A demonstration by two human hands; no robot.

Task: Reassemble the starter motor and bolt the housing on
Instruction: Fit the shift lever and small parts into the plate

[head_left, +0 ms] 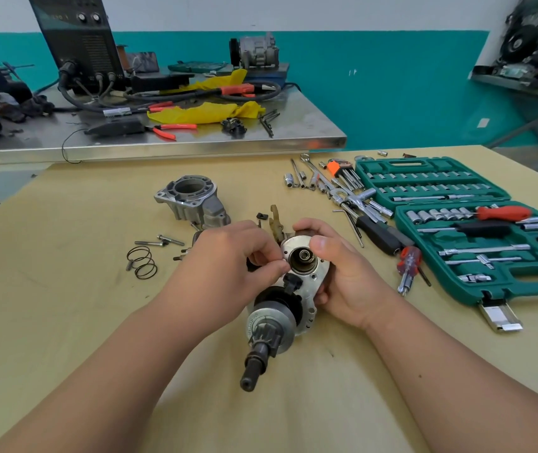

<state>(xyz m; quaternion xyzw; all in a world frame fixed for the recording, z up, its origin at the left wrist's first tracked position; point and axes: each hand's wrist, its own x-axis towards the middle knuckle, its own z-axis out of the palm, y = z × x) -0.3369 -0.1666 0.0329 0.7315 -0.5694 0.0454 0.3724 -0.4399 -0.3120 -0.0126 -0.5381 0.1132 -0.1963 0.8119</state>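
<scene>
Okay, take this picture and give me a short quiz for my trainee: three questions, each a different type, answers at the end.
1. True or false: the housing is already bolted onto the starter motor.
2. Where does the coil spring lie? A) in the socket case B) on the tan table, to the left of the left hand C) on the steel bench
3. Fill in: the starter motor's geared shaft end points ____ the person.
Key: 1 false, it stands apart on the table; 2 B; 3 toward.
</scene>
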